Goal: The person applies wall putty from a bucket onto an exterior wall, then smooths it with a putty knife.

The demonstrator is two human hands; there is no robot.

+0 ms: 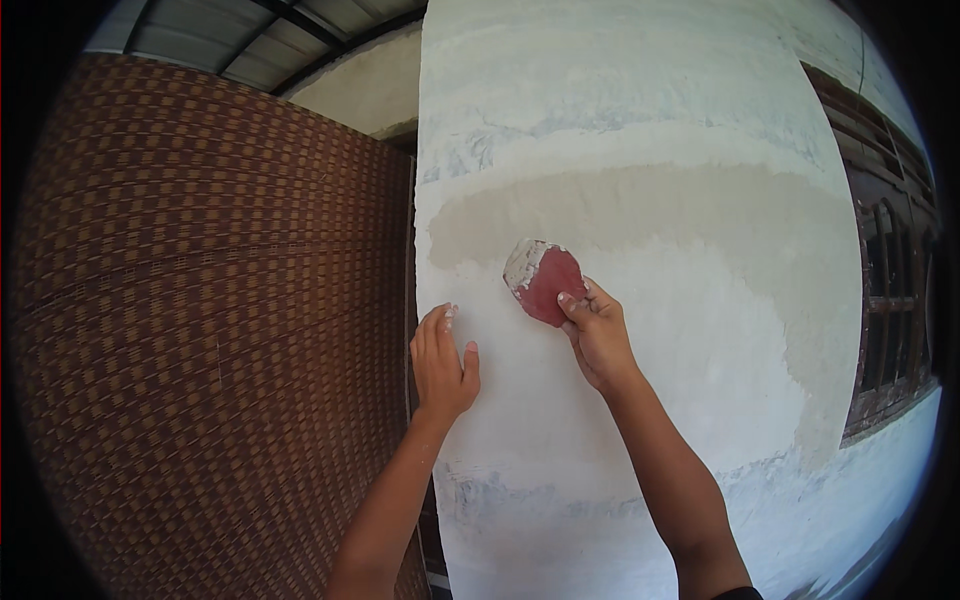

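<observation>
My right hand [604,340] grips a flat red putty spreader [556,288], thumb on its face and fingers behind. Pale, wet-looking putty [524,262] coats the spreader's upper left edge. Behind it is a white wall [560,400] with a broad, darker greyish patch [640,200] arching over a whiter area. My left hand [443,365] is open beside the wall's left edge, fingers up and thumb apart, with white smears on the fingertips. Whether its fingers touch the wall, I cannot tell.
A brown woven-pattern panel [220,320] stands on the left, close to the wall's edge. At the right is a dark wooden window frame [885,300] with bars. Metal roofing [290,35] on dark beams shows at the upper left.
</observation>
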